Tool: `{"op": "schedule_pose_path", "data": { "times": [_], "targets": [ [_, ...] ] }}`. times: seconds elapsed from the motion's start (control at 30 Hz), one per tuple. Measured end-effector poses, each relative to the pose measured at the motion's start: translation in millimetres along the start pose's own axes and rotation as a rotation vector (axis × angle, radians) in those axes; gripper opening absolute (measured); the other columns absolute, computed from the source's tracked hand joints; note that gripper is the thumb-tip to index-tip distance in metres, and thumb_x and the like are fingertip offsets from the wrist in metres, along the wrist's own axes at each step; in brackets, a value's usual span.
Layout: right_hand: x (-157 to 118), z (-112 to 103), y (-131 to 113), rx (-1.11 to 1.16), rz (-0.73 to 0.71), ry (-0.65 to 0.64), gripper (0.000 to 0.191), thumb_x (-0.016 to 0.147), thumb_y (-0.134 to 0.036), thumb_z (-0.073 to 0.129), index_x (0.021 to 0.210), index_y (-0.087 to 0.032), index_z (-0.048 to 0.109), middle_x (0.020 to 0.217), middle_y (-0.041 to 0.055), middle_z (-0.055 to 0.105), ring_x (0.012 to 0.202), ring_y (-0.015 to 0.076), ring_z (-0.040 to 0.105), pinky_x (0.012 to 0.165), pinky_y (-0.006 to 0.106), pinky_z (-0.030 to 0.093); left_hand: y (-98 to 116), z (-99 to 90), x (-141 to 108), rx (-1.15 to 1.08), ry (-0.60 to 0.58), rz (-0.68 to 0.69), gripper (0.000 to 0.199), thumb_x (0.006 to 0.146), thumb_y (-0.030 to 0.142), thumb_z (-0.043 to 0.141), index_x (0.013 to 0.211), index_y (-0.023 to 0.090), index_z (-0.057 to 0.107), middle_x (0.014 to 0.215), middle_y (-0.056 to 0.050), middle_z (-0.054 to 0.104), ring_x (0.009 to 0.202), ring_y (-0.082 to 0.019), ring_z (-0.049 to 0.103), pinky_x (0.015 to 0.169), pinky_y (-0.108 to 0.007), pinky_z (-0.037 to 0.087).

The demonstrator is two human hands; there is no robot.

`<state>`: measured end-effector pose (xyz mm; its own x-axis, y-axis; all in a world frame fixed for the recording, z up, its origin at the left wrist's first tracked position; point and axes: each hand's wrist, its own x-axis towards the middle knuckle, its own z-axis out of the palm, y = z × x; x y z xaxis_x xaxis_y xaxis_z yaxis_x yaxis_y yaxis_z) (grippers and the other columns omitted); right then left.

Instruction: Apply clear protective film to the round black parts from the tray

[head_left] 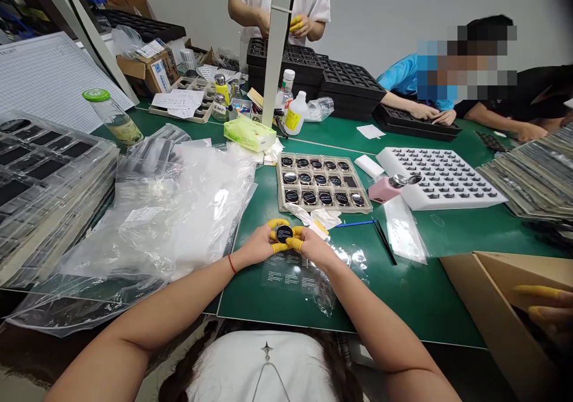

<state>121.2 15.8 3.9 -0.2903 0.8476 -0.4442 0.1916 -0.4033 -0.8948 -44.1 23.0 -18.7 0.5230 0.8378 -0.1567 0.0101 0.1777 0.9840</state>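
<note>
Between my hands is a small round black disc [285,233] with fine pale print on its face. My left hand [263,242] grips its left edge, and my right hand [308,244] pinches it from the right. Yellow finger cots cover fingertips on both hands. Under them on the green table lies a clear film sheet [286,275] with small white print. Just beyond, a clear compartment tray [280,190] holds rows of similar round discs. Crumpled white wipes [329,218] lie near my right hand, beside a blue stick [356,224] and black tweezers [385,242].
Plastic bags [192,205] and stacked trays [49,181] cover the left. A white foam tray [452,181], pink pump bottle [385,190] and cardboard box [474,294] stand right. A tissue pack [249,133] and white post [275,49] are ahead. Other people work across and right.
</note>
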Motion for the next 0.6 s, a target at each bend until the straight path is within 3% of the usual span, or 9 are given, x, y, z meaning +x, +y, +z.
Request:
{"op": "schedule_pose_path", "data": {
  "times": [0.27, 0.47, 0.6],
  "targets": [
    [-1.8, 5.4, -3.2, 0.079, -0.055, -0.003, 0.033, 0.058, -0.032, 0.075, 0.082, -0.018, 0.057, 0.069, -0.0028, 0.058, 0.062, 0.0106, 0.051, 0.061, 0.024, 0.04, 2.7, -2.4, 1.9, 0.034, -0.017, 0.009, 0.055, 0.069, 0.033, 0.072, 0.116, 0.019, 0.046, 0.081, -0.002, 0.064, 0.071, -0.015, 0.06, 0.066, -0.026, 0.046],
    [-3.8, -2.2, -0.7, 0.066, 0.013, -0.05, 0.028, 0.066, -0.034, 0.065, 0.086, -0.017, 0.057, 0.054, -0.0071, 0.044, 0.044, 0.005, 0.029, 0.042, 0.02, 0.018, -1.2, -2.0, 3.1, 0.083, 0.019, 0.018, 0.054, 0.068, 0.031, 0.073, 0.115, 0.019, 0.049, 0.077, -0.001, 0.062, 0.066, -0.014, 0.058, 0.061, -0.024, 0.044],
    [-0.7, 0.6, 4.5, 0.09, 0.017, -0.004, 0.026, 0.065, -0.034, 0.065, 0.083, -0.018, 0.054, 0.054, -0.0077, 0.042, 0.045, 0.0049, 0.028, 0.041, 0.019, 0.017, 3.0, 0.5, 2.1, 0.131, 0.03, 0.019, 0.054, 0.069, 0.033, 0.072, 0.116, 0.019, 0.048, 0.076, 0.0, 0.061, 0.065, -0.014, 0.057, 0.06, -0.024, 0.044]
  ]
}}
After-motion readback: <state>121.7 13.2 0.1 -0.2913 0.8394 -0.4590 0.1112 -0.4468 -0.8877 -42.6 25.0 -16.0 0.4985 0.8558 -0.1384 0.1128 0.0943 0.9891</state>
